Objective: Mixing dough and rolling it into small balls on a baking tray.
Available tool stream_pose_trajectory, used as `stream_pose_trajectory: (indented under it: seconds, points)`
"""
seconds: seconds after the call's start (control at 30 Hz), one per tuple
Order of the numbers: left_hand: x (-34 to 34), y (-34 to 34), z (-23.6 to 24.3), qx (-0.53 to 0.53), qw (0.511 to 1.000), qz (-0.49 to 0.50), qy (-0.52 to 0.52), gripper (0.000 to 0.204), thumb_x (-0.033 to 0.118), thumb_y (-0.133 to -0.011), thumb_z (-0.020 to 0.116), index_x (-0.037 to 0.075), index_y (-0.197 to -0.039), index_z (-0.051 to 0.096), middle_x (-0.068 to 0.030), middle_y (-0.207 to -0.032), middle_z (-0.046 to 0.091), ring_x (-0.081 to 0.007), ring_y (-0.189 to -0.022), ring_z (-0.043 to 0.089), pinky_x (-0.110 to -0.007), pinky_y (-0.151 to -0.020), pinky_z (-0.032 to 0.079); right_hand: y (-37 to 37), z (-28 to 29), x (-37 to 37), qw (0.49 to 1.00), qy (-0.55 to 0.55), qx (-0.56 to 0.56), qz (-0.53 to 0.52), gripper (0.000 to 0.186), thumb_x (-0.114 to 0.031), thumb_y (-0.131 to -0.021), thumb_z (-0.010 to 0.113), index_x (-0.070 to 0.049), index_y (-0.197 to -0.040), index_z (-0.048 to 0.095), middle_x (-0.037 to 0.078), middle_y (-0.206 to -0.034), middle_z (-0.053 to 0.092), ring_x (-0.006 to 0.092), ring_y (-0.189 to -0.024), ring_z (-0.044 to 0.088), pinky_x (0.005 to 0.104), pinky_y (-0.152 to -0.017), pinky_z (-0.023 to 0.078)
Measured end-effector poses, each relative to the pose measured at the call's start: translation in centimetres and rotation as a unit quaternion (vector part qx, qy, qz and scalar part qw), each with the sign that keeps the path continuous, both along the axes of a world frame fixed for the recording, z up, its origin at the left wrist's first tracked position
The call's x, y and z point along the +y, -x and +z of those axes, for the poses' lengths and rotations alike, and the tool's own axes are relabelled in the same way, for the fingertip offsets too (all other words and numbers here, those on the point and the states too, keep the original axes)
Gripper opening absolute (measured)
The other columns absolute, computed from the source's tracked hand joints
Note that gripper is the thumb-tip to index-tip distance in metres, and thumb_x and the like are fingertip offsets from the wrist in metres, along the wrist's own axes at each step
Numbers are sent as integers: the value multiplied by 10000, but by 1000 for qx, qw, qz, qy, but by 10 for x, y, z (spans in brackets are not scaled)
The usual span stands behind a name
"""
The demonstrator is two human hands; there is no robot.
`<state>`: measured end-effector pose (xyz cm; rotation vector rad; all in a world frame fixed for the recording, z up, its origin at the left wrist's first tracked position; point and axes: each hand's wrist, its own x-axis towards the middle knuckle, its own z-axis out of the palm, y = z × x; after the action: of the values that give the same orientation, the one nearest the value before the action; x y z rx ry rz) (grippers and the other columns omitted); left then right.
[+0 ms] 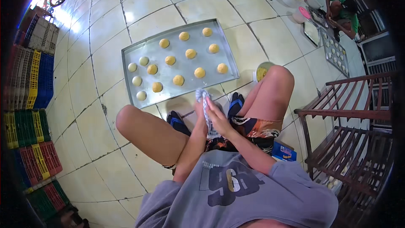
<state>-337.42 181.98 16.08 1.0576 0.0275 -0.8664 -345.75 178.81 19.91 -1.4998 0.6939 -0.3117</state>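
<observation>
A pale checkered cloth is bunched between my two hands, above my lap. My left hand is closed on it, its fingers partly covered by the fabric. From the other side my right hand presses against the cloth, its fingers wrapped along it. Just beyond them lies a large metal baking tray on the floor. Several round dough balls coated in orange-yellow sit on it, spaced apart. A few pale, uncoated dough balls stand along its left side.
A bowl with yellow contents stands by my right knee. Stacked plastic crates line the left, and a brown slatted rack stands at the right. Far right, a person sits near another tray and several tubs.
</observation>
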Motion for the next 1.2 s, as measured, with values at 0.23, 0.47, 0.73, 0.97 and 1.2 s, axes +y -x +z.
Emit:
stream_pose_trajectory:
  seconds: [0.23, 0.47, 0.73, 0.97, 1.2]
  points:
    - [-3, 19, 1, 138, 990, 20, 5, 487, 368, -983, 448, -34, -1230, 565, -94, -1118, 648, -172, -994, 586, -249, -856, 447, -34, -40, -20, 972, 192, 23, -132, 493, -354, -955, 505, 22, -1270, 540, 224, -1200, 613, 371, -1025, 610, 399, -873, 480]
    - [10, 28, 3, 123, 988, -25, -93, 374, 294, -985, 486, -24, -1117, 631, -90, -1115, 635, -146, -928, 582, -229, -762, 466, -42, -65, -51, 946, 104, 225, -207, 584, -493, -891, 516, 70, -916, 670, 269, -847, 668, 461, -777, 619, 471, -712, 491]
    - [20, 12, 49, -4, 993, -66, -101, 254, 223, -952, 577, 18, -1071, 669, -44, -917, 643, -106, -869, 558, -255, -800, 447, -52, -69, -104, 934, -12, 257, -247, 710, -610, -887, 473, 73, -925, 663, 237, -886, 678, 381, -792, 649, 431, -709, 509]
    - [33, -9, 53, 186, 971, 74, 129, 507, 460, -1000, 394, 76, -1296, 543, -55, -1139, 611, -139, -995, 565, -291, -914, 424, -38, 18, -72, 875, -418, -222, -107, 622, -551, -972, 388, -38, -1307, 495, 117, -1171, 639, 236, -982, 659, 306, -851, 533]
    - [29, 12, 63, 182, 975, -21, 125, 574, 501, -1013, 318, 85, -1384, 454, -67, -1315, 541, -177, -1150, 533, -295, -970, 415, -66, 20, -24, 984, 24, -47, -171, 377, -241, -927, 552, -32, -1240, 571, 168, -1059, 648, 273, -1017, 601, 333, -885, 462]
